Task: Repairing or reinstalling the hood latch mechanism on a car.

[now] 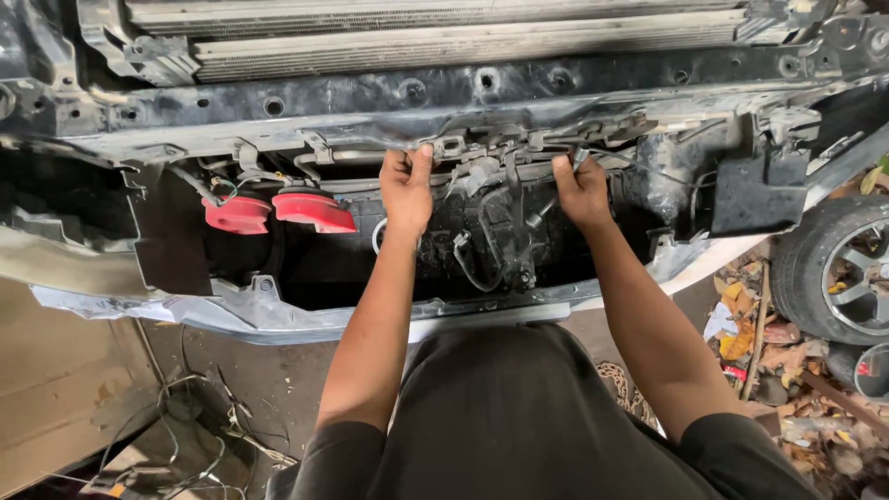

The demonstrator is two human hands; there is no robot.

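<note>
I look down into the open front of a car with its bumper off. My left hand is closed around a small metal bracket under the black crossmember, thumb pressed up against it. My right hand grips a thin metal tool whose tip reaches up to the same bracket and latch assembly. Black hoses and cables hang below, between my two hands.
Two red horns sit to the left of my hands. The radiator runs along the top. A wheel stands at the right above dry leaves and debris. Loose wires lie on the floor at lower left.
</note>
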